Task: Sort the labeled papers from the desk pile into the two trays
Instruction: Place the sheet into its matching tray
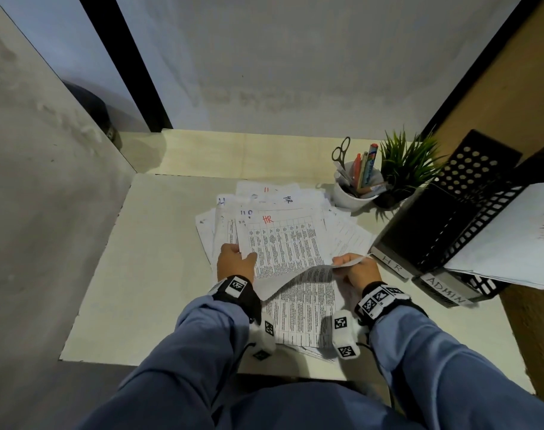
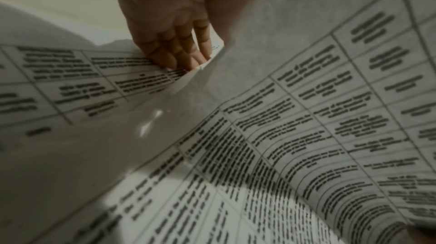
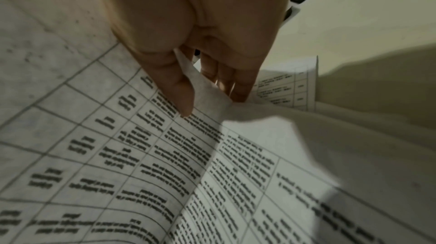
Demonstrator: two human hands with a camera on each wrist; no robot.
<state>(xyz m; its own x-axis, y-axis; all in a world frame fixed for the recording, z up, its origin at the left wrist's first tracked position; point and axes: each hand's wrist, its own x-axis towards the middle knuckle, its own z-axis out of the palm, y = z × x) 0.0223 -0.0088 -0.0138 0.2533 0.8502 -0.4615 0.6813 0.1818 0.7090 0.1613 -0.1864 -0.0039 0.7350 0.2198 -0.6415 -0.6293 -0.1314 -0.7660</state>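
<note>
Both hands pinch a white printed sheet marked HR in red [image 1: 284, 243], left hand [image 1: 236, 262] at its left edge, right hand [image 1: 356, 270] at its lifted near-right corner. It lies atop the fanned paper pile [image 1: 264, 200] mid-desk. The black perforated trays labelled HR and ADMIN [image 1: 469, 212] stand at the desk's right edge, beside a white pen cup [image 1: 354, 193].

Top sheet [image 1: 284, 243]: white, printed with a black-ruled grid of small black text; "HR" handwritten in red at its top.
Pile of papers [image 1: 264, 197]: white, some marked "HR" in black or blue ink.
Tabletop [image 1: 159, 259]: pale cream, plain; far strip in light wood grain.
Two trays [image 1: 450, 218]: black, perforated with round and square holes; white front labels lettered "HR" and "ADMIN" in dark ink.
Cup [image 1: 352, 193]: white, with orange, red and blue pens; scissors [image 1: 341, 152] with dark grey handles.
Plant [image 1: 404, 166]: green spiky leaves.
Sleeves [image 1: 419, 352]: muted blue.
Wristbands [image 1: 379, 297]: black with white blocks bearing black-and-white square codes.
</note>
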